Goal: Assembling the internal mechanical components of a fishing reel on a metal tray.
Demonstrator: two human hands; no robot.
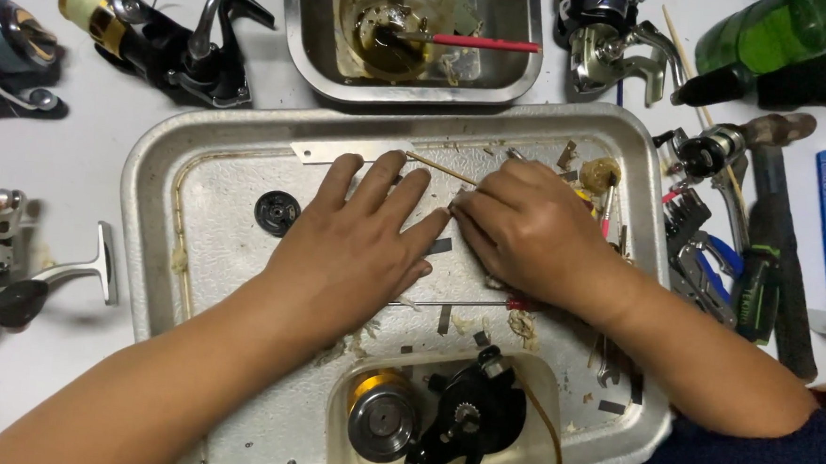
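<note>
Fingers of left hand [361, 243] spread flat on the big metal tray [151, 199]; right hand [526, 230] fingers curled together beside them, what they pinch hidden. Below the fingers sits a dismantled black reel body [474, 414], left of them a small black gear [276, 212].

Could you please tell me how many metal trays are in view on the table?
2. A large tray lies in the middle under both hands, left hand and right hand. A smaller, deeper tray sits above it at the top edge. Others may lie out of frame.
</note>
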